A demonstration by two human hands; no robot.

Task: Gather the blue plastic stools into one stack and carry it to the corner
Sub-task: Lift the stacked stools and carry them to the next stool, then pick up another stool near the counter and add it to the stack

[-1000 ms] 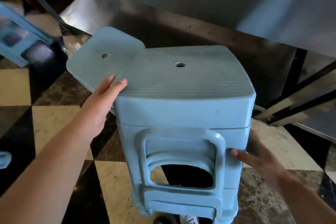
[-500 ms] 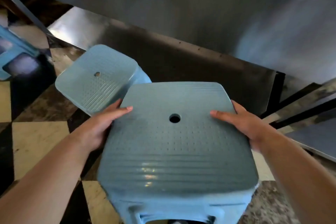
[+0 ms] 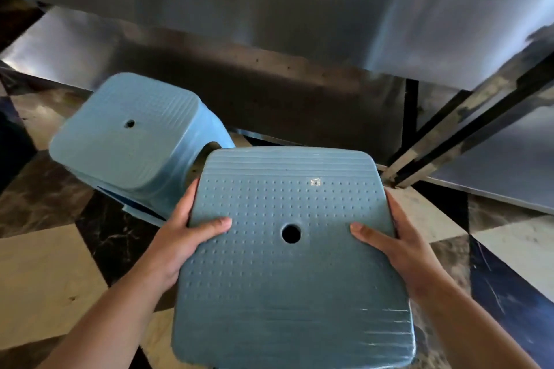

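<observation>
Left hand: the left hand (image 3: 183, 241) clamps the left edge of the near blue plastic stool (image 3: 293, 260); its thumb lies flat on the dimpled seat top and its fingers curl under the rim, out of sight.
Right hand: the right hand (image 3: 398, 244) takes the opposite edge the same way, thumb pointing inward across the seat, fingers wrapped down over the side.
Held stool: a square, light blue seat with rounded corners, rows of small raised dots, ribbed bands along its near and far edges, and a round hole in the middle between the two thumbs (only the top shows from here, so whether more stools sit nested beneath it cannot be told).
Second stool: another blue plastic stool (image 3: 129, 141) of the same pattern sits up and to the left, tilted so its seat faces partly toward the camera; its lower right corner is hidden behind the held seat.
Floor: a polished marble floor of dark and cream squares (image 3: 45, 272) spreads under both stools.
Backdrop: a grey metal panel (image 3: 269, 9) rises behind, with a dark band at its base, and black-edged metal framing (image 3: 467, 141) slants in at the right.
</observation>
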